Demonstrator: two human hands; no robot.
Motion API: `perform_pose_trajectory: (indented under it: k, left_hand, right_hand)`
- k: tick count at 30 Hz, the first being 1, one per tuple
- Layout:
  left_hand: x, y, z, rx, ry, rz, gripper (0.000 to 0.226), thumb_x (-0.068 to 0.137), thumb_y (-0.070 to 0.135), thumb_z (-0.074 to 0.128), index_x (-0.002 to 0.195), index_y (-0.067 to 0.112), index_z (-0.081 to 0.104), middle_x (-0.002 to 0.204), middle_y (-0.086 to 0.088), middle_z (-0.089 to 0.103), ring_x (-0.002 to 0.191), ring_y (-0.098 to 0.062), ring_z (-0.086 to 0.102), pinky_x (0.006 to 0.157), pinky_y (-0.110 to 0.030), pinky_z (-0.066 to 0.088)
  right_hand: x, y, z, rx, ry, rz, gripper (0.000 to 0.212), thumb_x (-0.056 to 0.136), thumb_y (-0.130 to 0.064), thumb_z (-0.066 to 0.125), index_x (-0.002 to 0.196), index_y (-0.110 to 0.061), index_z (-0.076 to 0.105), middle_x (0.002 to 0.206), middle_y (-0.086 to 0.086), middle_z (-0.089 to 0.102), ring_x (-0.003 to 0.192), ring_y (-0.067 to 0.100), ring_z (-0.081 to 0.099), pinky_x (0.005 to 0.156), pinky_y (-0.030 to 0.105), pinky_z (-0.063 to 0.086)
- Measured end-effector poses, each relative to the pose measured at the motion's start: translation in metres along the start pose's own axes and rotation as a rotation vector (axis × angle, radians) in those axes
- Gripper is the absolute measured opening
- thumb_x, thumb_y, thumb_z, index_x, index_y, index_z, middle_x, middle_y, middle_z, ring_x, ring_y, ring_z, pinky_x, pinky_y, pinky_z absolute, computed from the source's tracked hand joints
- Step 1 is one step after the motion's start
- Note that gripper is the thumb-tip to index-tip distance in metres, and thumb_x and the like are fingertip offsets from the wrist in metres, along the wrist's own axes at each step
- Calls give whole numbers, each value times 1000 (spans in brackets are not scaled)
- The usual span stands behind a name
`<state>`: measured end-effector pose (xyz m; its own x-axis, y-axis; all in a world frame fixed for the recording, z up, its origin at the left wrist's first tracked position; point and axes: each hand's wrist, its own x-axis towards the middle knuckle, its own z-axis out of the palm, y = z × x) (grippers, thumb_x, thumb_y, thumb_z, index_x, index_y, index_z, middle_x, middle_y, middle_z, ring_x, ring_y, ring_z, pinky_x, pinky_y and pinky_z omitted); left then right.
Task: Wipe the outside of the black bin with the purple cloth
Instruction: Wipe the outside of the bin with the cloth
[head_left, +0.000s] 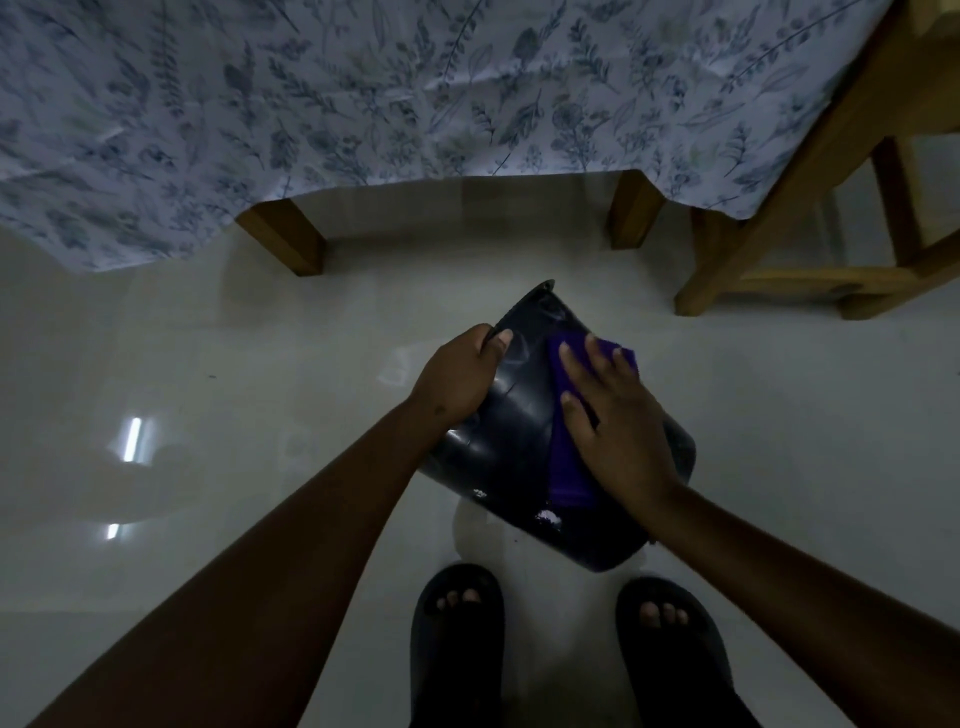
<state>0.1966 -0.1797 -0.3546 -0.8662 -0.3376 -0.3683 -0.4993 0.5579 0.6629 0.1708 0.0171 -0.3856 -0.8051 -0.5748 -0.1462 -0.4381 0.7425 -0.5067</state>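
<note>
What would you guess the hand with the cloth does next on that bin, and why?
Probably slide the purple cloth toward the pale specks near the black bin's closer edge. The right hand presses the cloth flat on the tilted wall, the left hand steadies the rim, and those specks look unwiped.

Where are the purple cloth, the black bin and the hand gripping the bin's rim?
purple cloth (569, 467): head view, lower strip beside the flat hand.
black bin (506, 441): head view, bare outer wall.
left hand (460, 371): head view, back of the hand at the rim.
</note>
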Motion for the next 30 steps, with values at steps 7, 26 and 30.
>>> perform_pose_trajectory:
  k: [7,26,30]
  left_hand:
    - [3,8,0,-12,-1,28,32,101,39,34,84,17,50,70,5,51,64,-11,49,56,-24,35]
    - [-4,12,-9,133,143,26,36,98,43,41,72,20,50,64,6,52,65,-17,54,56,-29,34]
    - [1,7,-7,145,111,48,34,99,40,40,74,18,47,63,6,49,64,-17,50,53,-29,32]
  right_hand:
    - [-31,-1,11,-167,-30,-352,55,93,-43,41,146,-40,27,159,-6,17,148,26,8,115,49,18]
    - [-30,-1,9,28,-17,-145,56,98,-49,23,151,-34,15,161,-2,14,149,23,7,115,51,22]
    - [-24,-3,13,39,49,-161,53,101,-44,18,151,-28,19,160,-2,18,148,22,13,115,49,24]
